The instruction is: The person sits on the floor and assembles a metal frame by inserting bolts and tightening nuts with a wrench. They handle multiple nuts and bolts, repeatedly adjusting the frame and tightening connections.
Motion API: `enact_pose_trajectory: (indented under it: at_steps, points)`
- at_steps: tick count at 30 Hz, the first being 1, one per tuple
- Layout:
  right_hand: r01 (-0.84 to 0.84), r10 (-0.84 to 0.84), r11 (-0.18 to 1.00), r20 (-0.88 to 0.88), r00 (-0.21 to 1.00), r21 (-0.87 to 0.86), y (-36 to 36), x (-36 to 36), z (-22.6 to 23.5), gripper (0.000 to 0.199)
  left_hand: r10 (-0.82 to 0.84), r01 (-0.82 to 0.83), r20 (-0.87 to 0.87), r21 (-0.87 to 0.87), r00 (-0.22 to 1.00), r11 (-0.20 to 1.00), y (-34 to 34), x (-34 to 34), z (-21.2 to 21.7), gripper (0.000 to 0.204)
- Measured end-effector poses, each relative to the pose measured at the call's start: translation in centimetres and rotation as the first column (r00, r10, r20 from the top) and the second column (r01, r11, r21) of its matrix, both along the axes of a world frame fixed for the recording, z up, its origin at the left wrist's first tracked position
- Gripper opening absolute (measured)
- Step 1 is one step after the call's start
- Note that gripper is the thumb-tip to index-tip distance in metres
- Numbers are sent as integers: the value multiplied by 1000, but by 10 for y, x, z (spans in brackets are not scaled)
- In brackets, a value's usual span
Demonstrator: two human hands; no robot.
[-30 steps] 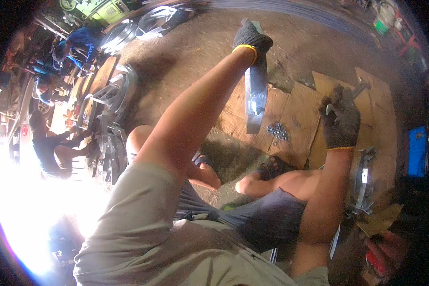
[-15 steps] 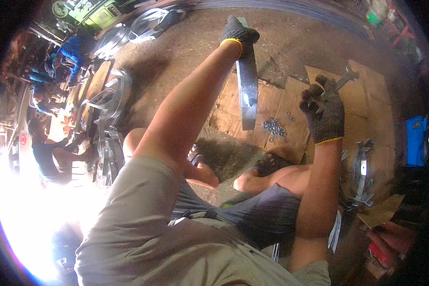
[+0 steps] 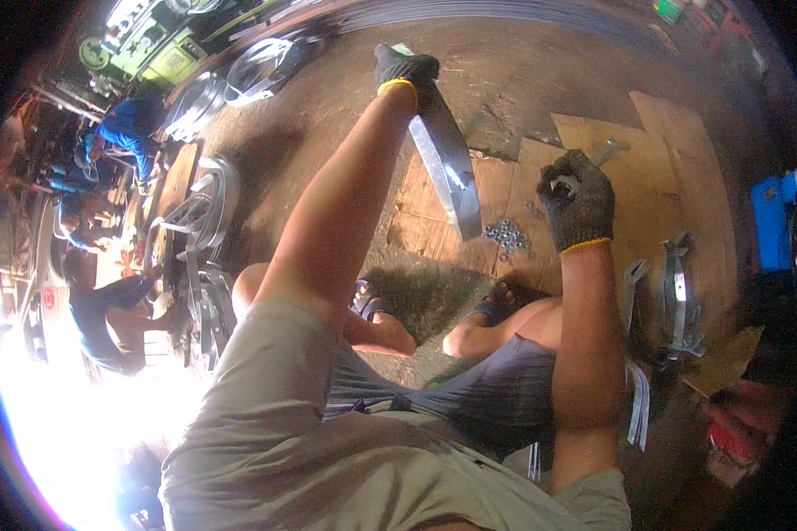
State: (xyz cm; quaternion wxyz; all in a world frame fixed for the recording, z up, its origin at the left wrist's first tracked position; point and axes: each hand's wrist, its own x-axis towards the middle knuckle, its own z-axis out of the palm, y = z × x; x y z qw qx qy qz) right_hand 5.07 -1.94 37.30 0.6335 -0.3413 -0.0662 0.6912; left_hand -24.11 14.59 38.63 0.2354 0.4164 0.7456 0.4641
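Observation:
My left hand [image 3: 405, 67], in a dark glove with a yellow cuff, grips the upper end of a long flat metal strip [image 3: 449, 172] that slants down toward the wooden boards [image 3: 434, 226]. My right hand [image 3: 579, 198], gloved the same way, is closed around a small metal piece, probably a nut or washer, just right of the strip's lower end. A small heap of nuts [image 3: 507, 235] lies on the boards between the strip and my right hand. My bare knees and sandalled feet [image 3: 372, 305] are below.
Bent metal brackets [image 3: 677, 296] lie on the boards at the right, with a blue box [image 3: 773, 221] beyond. Stacked metal rims [image 3: 195, 226] stand at the left, where other people [image 3: 119, 133] crouch at work. A green machine [image 3: 150, 44] stands at the far left.
My right hand has come down and left, closer to the heap of nuts. The left hand keeps its grip on the strip, which now points lower toward the boards.

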Motion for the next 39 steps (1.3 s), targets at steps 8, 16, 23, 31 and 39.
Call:
enact_pose_trajectory:
  at_steps: [8,16,23,31,39]
  points:
    - [-260,227,965,374,899,42,-14,-13,-27,17,-62,61,170,8,984,998,-20,5,17,45]
    - [-331,331,942,314,890,-56,-13,-49,-5,16,-283,161,471,282,836,946,-38,6,15,28]
    - [-100,53,993,545,837,56,-16,-52,7,19,-369,310,233,253,900,916,0,-25,-8,20]
    - [-56,43,996,181,983,66,-28,-46,24,13,-260,266,-56,220,964,938,32,-77,-23,42]
    - [-119,114,990,-68,991,-78,-2,-45,-11,13,-8,496,-768,405,640,768,-69,0,25,81]
